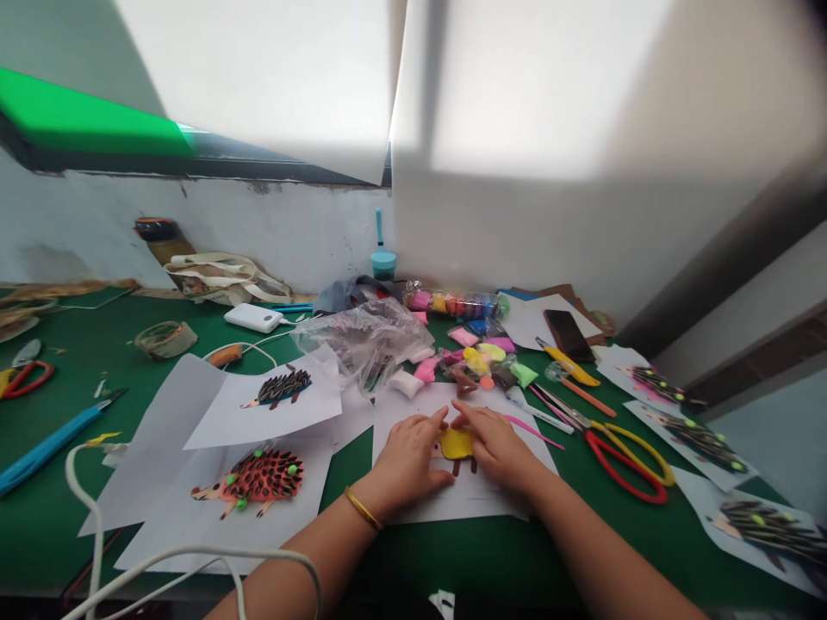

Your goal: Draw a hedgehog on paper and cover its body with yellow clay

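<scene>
A white sheet of paper (419,508) lies on the green table, bearing a flat yellow clay shape (457,443) with two brown legs below it. My left hand (412,452) rests at the left side of the shape, its fingers apart and the thumb near the brown legs. From the right, my right hand (494,439) touches the shape's edge with its fingers spread. Neither hand grips anything. Part of the shape's left end, a pale piece, is partly covered by my left hand.
Behind the paper are clay packets (478,357) and a plastic bag (368,336). Red-and-yellow scissors (630,465), a pen (543,412) and a cutter (572,366) lie right. Hedgehog pictures (264,482) stand on sheets at both sides; a white cable (194,555) crosses front left.
</scene>
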Available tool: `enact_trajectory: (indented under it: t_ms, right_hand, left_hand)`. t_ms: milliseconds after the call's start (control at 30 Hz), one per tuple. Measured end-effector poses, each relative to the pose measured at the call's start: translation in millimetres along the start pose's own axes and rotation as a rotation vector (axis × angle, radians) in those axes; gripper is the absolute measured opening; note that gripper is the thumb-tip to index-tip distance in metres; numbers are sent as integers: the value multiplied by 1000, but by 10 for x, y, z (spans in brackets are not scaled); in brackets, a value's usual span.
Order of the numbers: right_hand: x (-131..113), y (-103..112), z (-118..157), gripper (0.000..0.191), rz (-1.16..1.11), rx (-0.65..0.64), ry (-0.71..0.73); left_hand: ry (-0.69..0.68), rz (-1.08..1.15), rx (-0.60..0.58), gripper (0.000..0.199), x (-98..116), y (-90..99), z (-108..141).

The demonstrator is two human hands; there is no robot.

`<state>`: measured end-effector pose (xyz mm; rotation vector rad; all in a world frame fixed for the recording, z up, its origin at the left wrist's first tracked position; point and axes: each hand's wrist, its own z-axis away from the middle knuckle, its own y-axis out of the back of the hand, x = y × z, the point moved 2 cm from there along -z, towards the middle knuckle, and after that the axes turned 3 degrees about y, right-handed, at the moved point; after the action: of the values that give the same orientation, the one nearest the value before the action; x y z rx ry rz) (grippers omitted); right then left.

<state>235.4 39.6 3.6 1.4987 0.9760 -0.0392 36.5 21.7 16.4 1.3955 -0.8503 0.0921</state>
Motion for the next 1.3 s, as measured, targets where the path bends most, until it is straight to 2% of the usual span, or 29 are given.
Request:
enact_trajectory:
  t_ms: [167,433,667,867,1100,1300]
  right_hand:
    - [86,6,30,73,-5,37,-41]
    - [80,60,67,72,-12,27,-46]
    - [120,60,112,74,-23,49,-23]
    - [110,39,91,72,-21,49,-21]
    - [96,72,132,73,-34,76,-20]
    - [44,83,122,72,78,43,-54]
  left_hand:
    - [-5,-1,-33,97,1,-2,3]
    - [16,-7,-60,96,19,20,-14]
    - [43,-88,-96,94,136,70,-65]
    - [-32,-65,-31,78,203,38,-151]
    - [-17,-37,-9,90,118,-112,-150]
    - [-33,-28,9,93,104,-128,-135]
